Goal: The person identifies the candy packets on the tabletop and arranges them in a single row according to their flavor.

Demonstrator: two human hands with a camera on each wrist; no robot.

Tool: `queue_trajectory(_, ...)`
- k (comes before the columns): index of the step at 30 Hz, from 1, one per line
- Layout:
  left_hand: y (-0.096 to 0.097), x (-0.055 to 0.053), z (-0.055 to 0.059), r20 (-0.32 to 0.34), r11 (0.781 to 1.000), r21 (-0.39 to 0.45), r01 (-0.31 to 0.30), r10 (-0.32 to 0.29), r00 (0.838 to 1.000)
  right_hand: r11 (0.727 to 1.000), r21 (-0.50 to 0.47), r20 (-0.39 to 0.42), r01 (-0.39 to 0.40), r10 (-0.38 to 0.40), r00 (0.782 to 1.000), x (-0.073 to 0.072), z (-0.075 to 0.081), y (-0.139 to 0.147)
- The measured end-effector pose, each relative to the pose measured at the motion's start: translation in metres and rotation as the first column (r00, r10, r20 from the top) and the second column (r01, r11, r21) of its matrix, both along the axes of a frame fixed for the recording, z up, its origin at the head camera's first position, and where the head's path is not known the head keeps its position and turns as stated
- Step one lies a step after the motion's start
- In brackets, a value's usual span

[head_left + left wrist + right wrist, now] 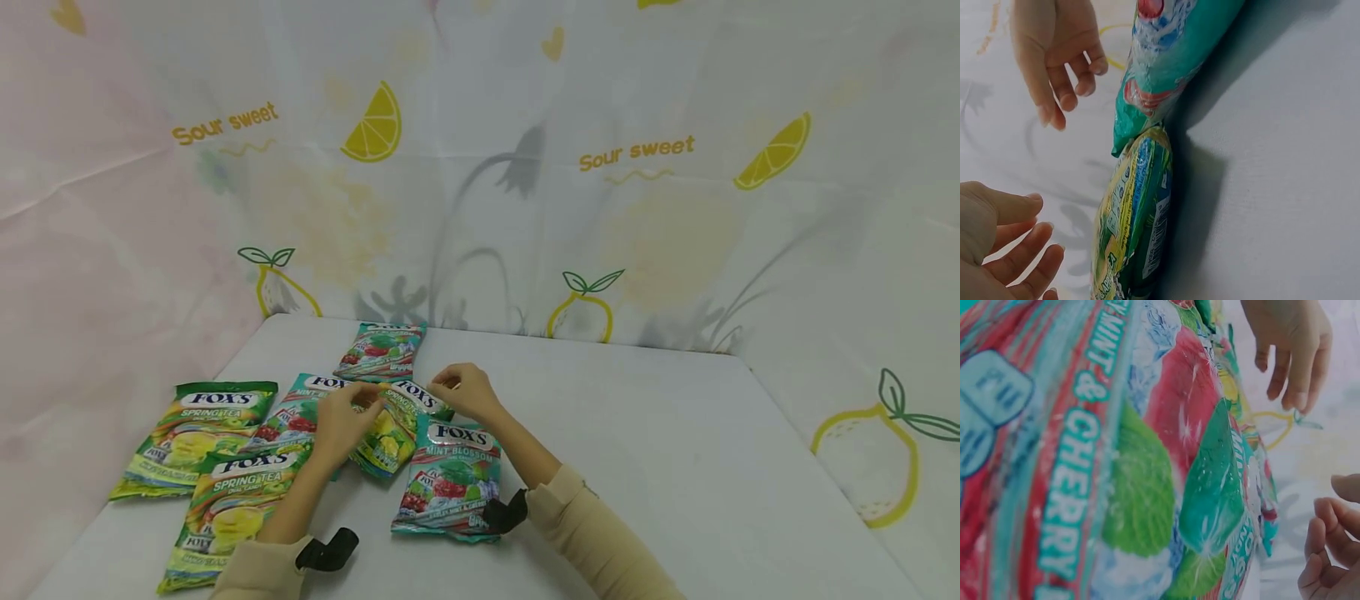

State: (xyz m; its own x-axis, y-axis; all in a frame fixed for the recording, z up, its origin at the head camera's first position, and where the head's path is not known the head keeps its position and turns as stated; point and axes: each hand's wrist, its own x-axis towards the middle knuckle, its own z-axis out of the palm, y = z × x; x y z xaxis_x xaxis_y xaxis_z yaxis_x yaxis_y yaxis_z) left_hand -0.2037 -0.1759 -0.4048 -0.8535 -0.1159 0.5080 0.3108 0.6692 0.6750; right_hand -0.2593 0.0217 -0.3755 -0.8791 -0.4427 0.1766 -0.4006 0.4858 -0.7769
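A green and yellow Fox's Spring Tea candy bag [392, 440] lies tilted between the two hands. My left hand [341, 425] is over its left side, fingers loosely bent and holding nothing. Over the bag's top right corner, my right hand [471, 392] hovers with relaxed fingers. Both wrist views show space between the hands and the packs. In the left wrist view the Spring Tea bag [1132, 219] meets the end of a teal Mint Blossom bag [1166, 62]. That teal bag [453, 475] lies below my right hand and fills much of the right wrist view.
Another Mint Blossom bag [382, 350] lies at the back, and one more [288, 417] is partly behind my left hand. Two Spring Tea bags [198, 437] overlap at the left of the white table [637, 450]. A lemon-print cloth [480, 208] hangs around the table.
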Motion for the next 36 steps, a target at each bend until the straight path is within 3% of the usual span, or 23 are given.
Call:
queue_trajectory(8,0.007,0.012,0.004,0.030,0.997,-0.046,0.055,-0.053,0.998,1.000,0.022,-0.024,-0.001,0.002,1.000,0.009,0.004,0.017)
queue_trajectory(17,0.016,0.024,0.010,0.004,0.994,-0.051,0.100,-0.100,0.995,1.000,0.021,-0.063,-0.005,0.006,0.998,0.022,0.004,0.033)
queue_trajectory(23,0.017,0.030,0.007,-0.034,0.992,-0.058,0.112,-0.114,0.993,1.000,0.024,-0.070,-0.010,0.012,0.997,0.028,0.001,0.041)
queue_trajectory(31,0.019,0.041,0.003,0.040,0.993,-0.031,0.116,-0.114,0.993,0.999,0.028,-0.059,-0.018,0.020,0.998,0.038,0.001,0.052)
queue_trajectory(36,0.022,0.047,0.000,0.034,0.992,-0.034,0.122,-0.121,0.992,0.999,0.027,-0.039,-0.034,0.035,0.999,0.045,-0.001,0.058)
